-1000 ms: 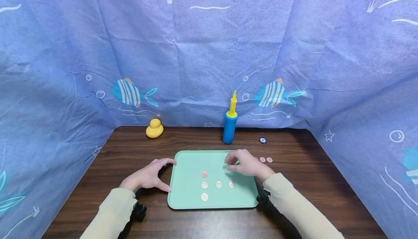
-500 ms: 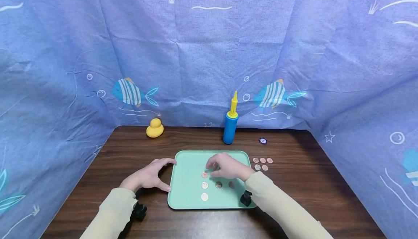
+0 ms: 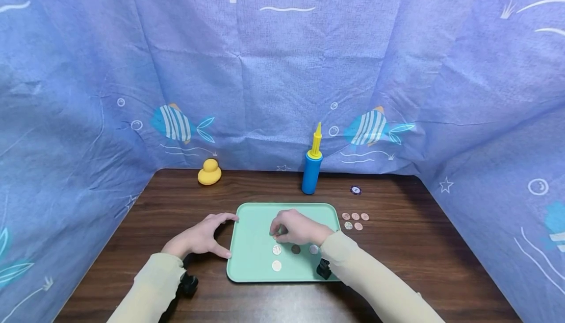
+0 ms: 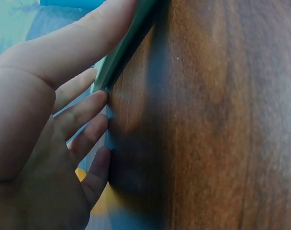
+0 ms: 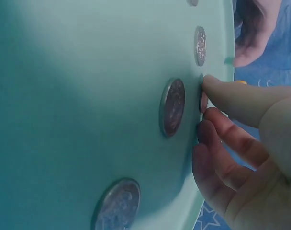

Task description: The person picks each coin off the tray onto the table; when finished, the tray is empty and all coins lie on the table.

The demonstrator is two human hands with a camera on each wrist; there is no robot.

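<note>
A mint-green tray [image 3: 251,217] lies on the table with several coins on it. At its left edge my left hand [image 3: 200,235] rests with thumb and fingers spread apart, the tips touching the rim; in the left wrist view the thumb lies along the tray's side. Over the tray's middle, my right hand [image 3: 297,227] pinches a copper coin [image 5: 203,98] between thumb and fingertips, low at the tray surface. Nearby lie silver coins, one [image 3: 276,249] just in front of the fingers, a darker one [image 3: 295,249], one [image 3: 314,249] to the right, and a pale one [image 3: 276,265] nearest me.
Right of the tray, several coins [image 3: 355,216] lie in two rows on the brown table [image 3: 397,244]. Behind stand a blue and yellow hand pump [image 3: 311,171] and a yellow rubber duck [image 3: 209,172]. A poker chip [image 3: 355,190] lies back right. A fish-print cloth [image 3: 282,92] hangs behind.
My right hand has moved left across the tray and down to the copper coin, its fingers closing around it. The coins beyond the tray's right edge came into view. My left hand has stayed put.
</note>
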